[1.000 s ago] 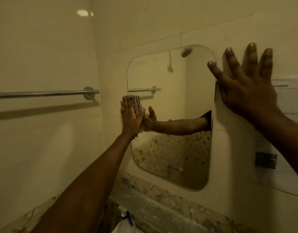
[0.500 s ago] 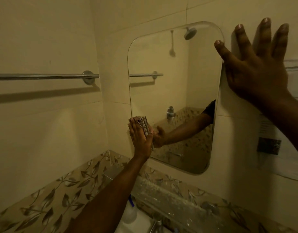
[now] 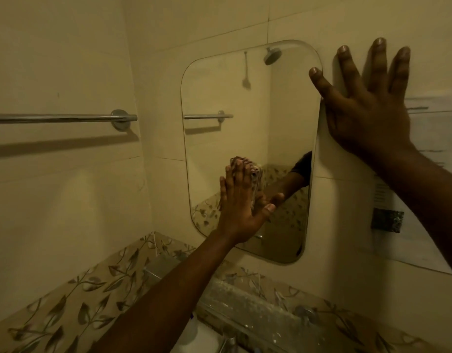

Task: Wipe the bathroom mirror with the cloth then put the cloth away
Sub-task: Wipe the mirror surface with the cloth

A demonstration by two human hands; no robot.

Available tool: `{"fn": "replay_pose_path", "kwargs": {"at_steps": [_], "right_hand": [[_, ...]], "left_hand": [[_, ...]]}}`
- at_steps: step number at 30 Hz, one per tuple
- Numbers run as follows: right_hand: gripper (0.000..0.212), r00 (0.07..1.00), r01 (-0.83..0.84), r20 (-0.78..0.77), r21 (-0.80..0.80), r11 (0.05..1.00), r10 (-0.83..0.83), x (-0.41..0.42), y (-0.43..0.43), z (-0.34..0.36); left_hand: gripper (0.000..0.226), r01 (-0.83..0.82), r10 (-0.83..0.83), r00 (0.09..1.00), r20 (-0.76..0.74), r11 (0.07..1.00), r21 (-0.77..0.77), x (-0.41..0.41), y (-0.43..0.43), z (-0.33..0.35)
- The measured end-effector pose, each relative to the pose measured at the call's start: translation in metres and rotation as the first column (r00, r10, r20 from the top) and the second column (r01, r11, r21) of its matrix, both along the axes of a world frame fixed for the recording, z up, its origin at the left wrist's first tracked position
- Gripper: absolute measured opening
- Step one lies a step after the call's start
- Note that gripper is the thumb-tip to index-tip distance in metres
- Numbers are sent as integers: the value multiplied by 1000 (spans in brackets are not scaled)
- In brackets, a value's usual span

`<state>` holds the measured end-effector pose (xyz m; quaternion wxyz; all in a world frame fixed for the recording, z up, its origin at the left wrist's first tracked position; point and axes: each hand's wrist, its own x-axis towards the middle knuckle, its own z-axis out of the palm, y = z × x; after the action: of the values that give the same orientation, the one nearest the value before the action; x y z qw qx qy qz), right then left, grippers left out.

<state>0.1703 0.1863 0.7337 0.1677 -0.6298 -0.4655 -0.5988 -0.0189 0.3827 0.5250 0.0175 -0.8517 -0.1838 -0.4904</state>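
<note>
Currently, head view only. Left hand (image 3: 239, 205) lies flat against the lower left part of the mirror (image 3: 245, 98), fingers straight and close together, thumb stuck out to the right. It presses the cloth (image 3: 255, 174) onto the glass. Cloth: bunched, striped, showing past the fingertips; the rest is hidden under the palm.

Right hand (image 3: 367, 115): flat on the tiled wall just beside the mirror's upper right edge, fingers spread wide, thumb tip touching the rim.

Towel rail (image 3: 62, 118) on the left wall, also reflected in the glass. Leaf-patterned tile band (image 3: 79, 301) below. Tap (image 3: 227, 342) at the bottom edge, blurred.
</note>
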Motion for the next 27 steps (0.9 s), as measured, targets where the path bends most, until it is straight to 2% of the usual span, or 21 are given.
{"fn": "replay_pose_path", "kwargs": {"at_steps": [5,9,14,21,27], "right_hand": [[61,999,33,-3,1,999,-33,0,-1,1],[62,999,38,3,2,999,-38,0,0,1],[63,999,51,11,5,999,-51,1,0,2],[63,997,72,21,11,997,-72,2,1,2],[60,997,68,25,20,998,-68,0,1,1]], "left_hand": [[101,24,-3,993,-118,984,175,16,-28,37],[104,86,-41,989,-142,942,324,29,-44,52],[102,144,-25,965,-260,881,451,38,-56,14],[93,186,-8,954,-301,804,566,25,-41,-57],[90,233,27,910,-413,791,565,0,-7,-93]]}}
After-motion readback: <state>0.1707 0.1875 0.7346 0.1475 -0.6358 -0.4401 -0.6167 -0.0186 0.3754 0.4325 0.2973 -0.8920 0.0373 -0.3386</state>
